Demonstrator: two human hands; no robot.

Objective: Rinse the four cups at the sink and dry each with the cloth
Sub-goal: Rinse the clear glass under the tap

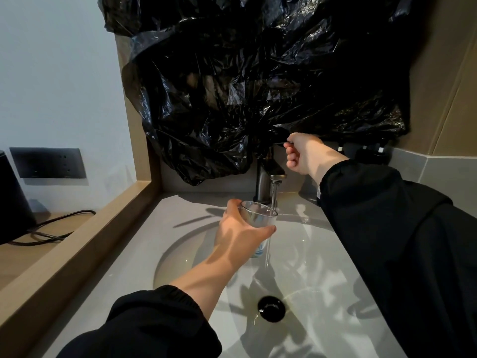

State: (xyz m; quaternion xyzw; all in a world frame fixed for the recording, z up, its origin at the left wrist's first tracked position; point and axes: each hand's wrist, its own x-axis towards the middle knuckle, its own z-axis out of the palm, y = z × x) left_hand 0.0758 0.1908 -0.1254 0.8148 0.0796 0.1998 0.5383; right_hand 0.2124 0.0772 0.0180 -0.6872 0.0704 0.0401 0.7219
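Observation:
My left hand [238, 229] grips a clear glass cup [259, 215] over the white sink basin [196, 244], holding it upright just left of the water stream. Water runs from the dark faucet [269, 171], past the cup's right rim, down toward the black drain [271, 307]. Fingers of my right hand [300, 156] curl round the faucet's thin lever handle [280, 143] above the spout. The other cups and the cloth are not in view.
Black plastic sheeting [258, 81] hangs over the wall behind the faucet. A wooden ledge [77, 244] borders the sink on the left, with a dark appliance [13, 202] and its cable beyond. Dark dispenser bottles [371, 153] stand at the back right.

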